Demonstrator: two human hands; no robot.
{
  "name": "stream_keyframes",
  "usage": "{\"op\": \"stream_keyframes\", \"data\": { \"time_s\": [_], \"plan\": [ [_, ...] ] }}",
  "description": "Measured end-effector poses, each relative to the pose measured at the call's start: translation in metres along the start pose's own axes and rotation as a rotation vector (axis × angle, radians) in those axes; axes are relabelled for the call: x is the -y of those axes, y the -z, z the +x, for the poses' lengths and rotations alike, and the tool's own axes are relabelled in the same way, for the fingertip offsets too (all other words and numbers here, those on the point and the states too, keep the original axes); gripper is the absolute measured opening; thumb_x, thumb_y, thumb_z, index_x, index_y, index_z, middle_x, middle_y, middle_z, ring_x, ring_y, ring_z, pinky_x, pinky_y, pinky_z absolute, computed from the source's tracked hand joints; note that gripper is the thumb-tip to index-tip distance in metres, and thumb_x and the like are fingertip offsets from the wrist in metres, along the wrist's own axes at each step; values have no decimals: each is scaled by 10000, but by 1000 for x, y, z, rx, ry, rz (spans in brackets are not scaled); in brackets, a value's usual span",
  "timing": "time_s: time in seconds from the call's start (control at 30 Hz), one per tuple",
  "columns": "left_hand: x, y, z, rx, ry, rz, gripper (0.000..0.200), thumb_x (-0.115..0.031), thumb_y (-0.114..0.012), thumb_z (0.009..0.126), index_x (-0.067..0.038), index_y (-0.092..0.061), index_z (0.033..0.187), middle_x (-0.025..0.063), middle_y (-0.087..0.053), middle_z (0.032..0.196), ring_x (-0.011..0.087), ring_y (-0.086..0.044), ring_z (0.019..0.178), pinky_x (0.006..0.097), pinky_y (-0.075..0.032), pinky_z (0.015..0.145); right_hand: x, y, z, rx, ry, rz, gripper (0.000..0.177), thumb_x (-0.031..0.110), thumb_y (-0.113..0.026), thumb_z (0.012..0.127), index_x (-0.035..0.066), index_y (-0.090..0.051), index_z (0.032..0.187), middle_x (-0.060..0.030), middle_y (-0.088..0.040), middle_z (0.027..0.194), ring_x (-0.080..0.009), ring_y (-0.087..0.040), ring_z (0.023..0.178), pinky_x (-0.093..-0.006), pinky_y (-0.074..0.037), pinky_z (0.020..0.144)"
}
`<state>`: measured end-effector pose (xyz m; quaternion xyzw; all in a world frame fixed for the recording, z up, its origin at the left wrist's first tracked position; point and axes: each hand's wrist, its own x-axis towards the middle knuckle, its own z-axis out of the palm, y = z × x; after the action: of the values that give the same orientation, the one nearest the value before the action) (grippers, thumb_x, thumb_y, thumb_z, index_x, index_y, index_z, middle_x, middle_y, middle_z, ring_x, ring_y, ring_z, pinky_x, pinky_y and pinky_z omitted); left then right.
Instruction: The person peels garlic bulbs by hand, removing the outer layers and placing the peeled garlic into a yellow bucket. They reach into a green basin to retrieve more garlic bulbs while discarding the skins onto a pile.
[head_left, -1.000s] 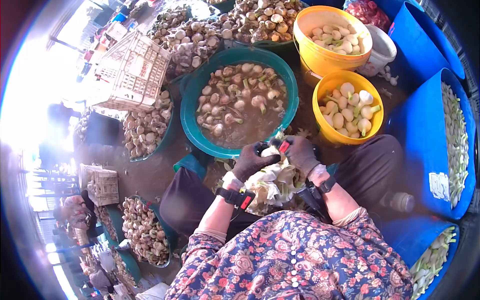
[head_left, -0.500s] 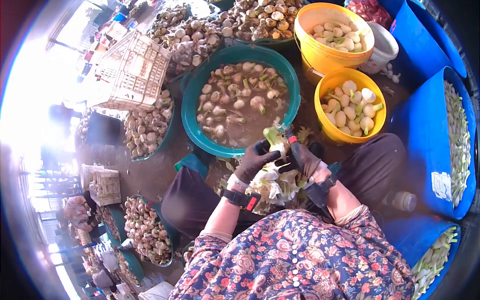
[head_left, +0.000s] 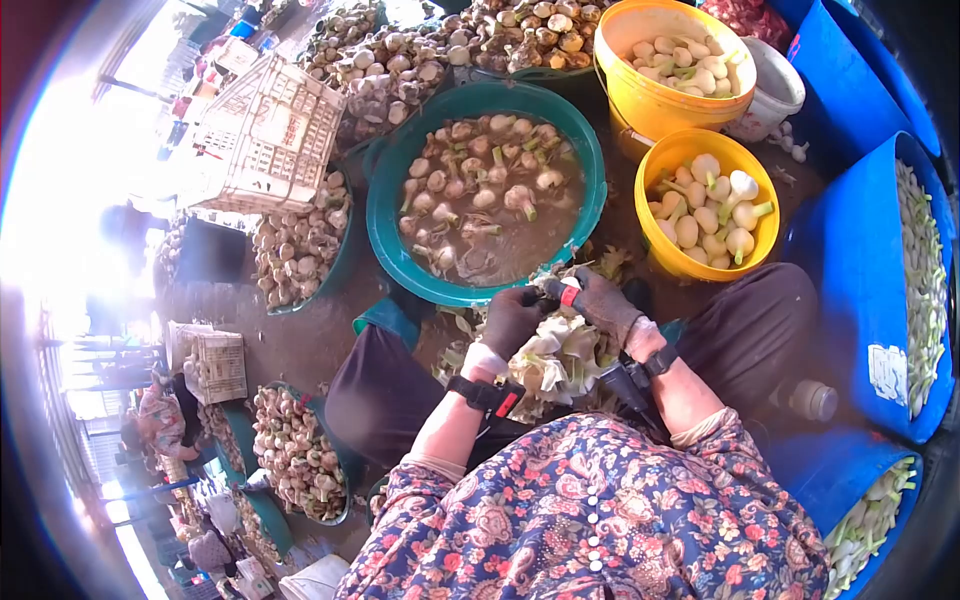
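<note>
My left hand (head_left: pixel 512 320), in a dark glove, is closed around a garlic bulb (head_left: pixel 553 277), most of which is hidden by the fingers. Against it works my gloved right hand (head_left: pixel 607 304), closed on a tool with a red handle (head_left: pixel 570 295); its blade end cannot be made out. Both hands meet above a heap of pale garlic peelings (head_left: pixel 558 352) between my knees. Just beyond them stands a green tub (head_left: pixel 597 215) of murky water with garlic bulbs floating in it.
Right of the tub is a yellow bucket (head_left: pixel 650 235) of peeled garlic, with another yellow bucket (head_left: pixel 610 85) behind. Blue barrels (head_left: pixel 850 300) of garlic lie along the right. At left are a white crate (head_left: pixel 265 130) and more garlic tubs. A person (head_left: pixel 165 415) sits far left.
The bulb, held upright with its green stem showing before, is now mostly covered by my fingers. My right hand has turned inward, closer to the left. The view has shifted slightly.
</note>
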<state>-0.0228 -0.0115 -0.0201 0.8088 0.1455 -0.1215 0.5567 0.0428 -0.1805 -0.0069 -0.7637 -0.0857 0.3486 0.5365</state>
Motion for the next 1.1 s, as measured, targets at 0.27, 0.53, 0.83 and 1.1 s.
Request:
{"op": "stream_keyframes", "data": {
  "time_s": [0.27, 0.53, 0.83, 1.1],
  "plan": [
    [-21, 13, -21, -82, -188, 57, 252, -108, -576, 871, -27, -583, 1109, 92, -654, 884, 175, -630, 757, 291, -488, 652, 13, 14, -9, 297, 328, 653, 540, 159, -707, 731, 54, -486, 1213, -52, -529, 1123, -158, -487, 1064, -300, -407, 913],
    [-3, 16, -18, -42, 15, -462, 287, -173, -590, 889, -2, -581, 1120, 29, -637, 932, 115, -595, 846, 257, -490, 717, 10, -3, -12, -343, 726, -471, 189, 61, -643, 709, 78, -649, 896, -78, -597, 1078, -241, -547, 1012, -356, -452, 836],
    [-25, 18, -32, -82, 21, -878, 245, -195, -631, 866, 5, -621, 1007, 46, -640, 927, 108, -590, 848, 255, -489, 749, -7, -7, 4, -157, 512, 174, 366, 63, -604, 782, 45, -514, 1136, -135, -593, 1043, -227, -568, 944, -316, -446, 832],
    [-20, 35, -26, -39, 280, -657, 255, -227, -641, 856, 1, -627, 969, 38, -646, 837, 82, -599, 668, 219, -498, 571, -2, -14, 2, -105, 831, -124, 318, 67, -643, 749, 61, -594, 1063, -122, -556, 1110, -278, -519, 1020, -354, -416, 888]
  ]
}}
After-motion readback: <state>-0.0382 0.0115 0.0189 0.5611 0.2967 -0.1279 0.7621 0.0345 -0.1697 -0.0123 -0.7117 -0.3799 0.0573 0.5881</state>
